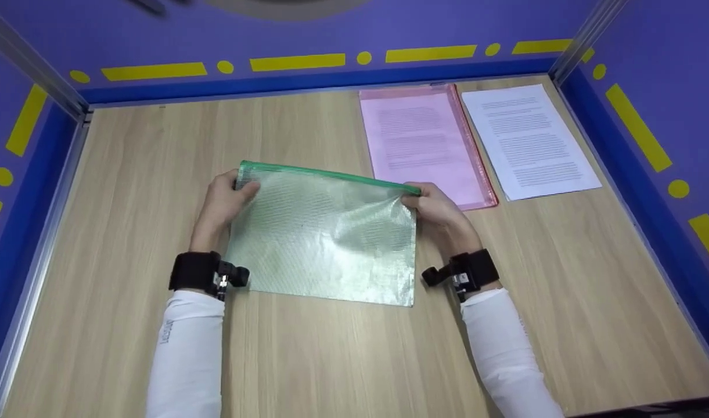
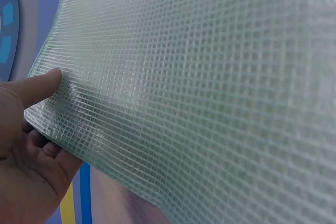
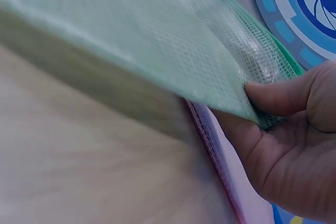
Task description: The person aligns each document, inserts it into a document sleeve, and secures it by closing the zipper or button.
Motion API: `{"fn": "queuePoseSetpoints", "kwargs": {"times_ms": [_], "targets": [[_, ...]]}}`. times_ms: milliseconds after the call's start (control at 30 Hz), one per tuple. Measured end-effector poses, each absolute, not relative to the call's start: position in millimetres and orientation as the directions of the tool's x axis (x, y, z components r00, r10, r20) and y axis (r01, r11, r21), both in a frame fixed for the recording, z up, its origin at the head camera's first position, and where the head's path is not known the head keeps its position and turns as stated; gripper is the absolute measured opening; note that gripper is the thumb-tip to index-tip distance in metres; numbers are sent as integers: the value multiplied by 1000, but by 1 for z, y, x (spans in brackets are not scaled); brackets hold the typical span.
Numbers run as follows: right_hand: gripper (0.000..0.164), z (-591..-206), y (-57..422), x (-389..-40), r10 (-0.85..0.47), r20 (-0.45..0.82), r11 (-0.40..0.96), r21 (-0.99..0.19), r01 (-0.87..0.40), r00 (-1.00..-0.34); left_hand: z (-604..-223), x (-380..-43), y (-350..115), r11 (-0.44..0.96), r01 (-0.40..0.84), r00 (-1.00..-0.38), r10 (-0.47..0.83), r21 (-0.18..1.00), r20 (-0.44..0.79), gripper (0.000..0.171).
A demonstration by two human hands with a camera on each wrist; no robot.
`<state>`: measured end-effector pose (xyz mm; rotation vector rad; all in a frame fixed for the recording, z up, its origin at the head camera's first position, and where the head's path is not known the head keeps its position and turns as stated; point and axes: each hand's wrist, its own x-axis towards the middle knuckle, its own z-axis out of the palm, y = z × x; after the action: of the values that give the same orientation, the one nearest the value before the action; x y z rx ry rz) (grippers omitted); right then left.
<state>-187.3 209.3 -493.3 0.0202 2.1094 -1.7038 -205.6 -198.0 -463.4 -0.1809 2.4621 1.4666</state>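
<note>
The green pouch (image 1: 325,244) is pinched at its far left corner by the left grip (image 1: 220,200) and at its far right corner by the right grip (image 1: 440,208). It is held between them over the desk (image 1: 319,360), its long axis running crosswise, its green strip (image 1: 331,175) facing away from the body. A pink pouch (image 1: 415,145), nearer the right grip, and a printed sheet (image 1: 531,142) are laid beyond, enclosed by purple walls (image 1: 424,26).

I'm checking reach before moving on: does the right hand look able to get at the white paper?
Probably yes, once the right hand lets go of the green pouch: nothing lies on the white paper, and the pink pouch beside it lies flat.
</note>
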Motion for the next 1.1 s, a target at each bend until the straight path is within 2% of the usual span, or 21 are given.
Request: {"fn": "queuePoseSetpoints", "kwargs": {"times_ms": [67,167,333,500,633,733,833,933,1100], "targets": [[8,-493,210,-188,-208,-310,252,-933,256,-928,-464,-204,-194,475,-194,-971,34,858,-238,36],[10,-491,213,-190,-146,-255,269,-940,210,-956,-464,-201,-188,465,-116,-989,30,878,-146,33],[39,-489,221,-193,-99,-218,282,-942,183,-971,-463,-195,-178,382,-83,-996,-69,921,-61,30],[52,-490,229,-194,-107,-265,220,-946,237,-958,-464,-189,-170,351,-24,-989,-144,936,29,25],[49,-490,231,-193,-97,-279,264,-933,246,-955,-469,-186,-167,299,28,-982,-171,954,82,23],[44,-490,229,-192,-59,-291,270,-926,265,-955,-464,-180,-164,256,13,-986,-158,967,55,20],[36,-488,225,-190,2,-322,169,-933,318,-947,-466,-177,-164,234,-5,-995,-100,972,19,21],[30,-489,222,-190,53,-316,137,-937,320,-947,-469,-177,-167,227,-20,-999,-52,974,-9,26],[27,-496,219,-192,89,-301,113,-944,310,-949,-471,-178,-168,198,-26,-998,-63,980,-14,24]]}}
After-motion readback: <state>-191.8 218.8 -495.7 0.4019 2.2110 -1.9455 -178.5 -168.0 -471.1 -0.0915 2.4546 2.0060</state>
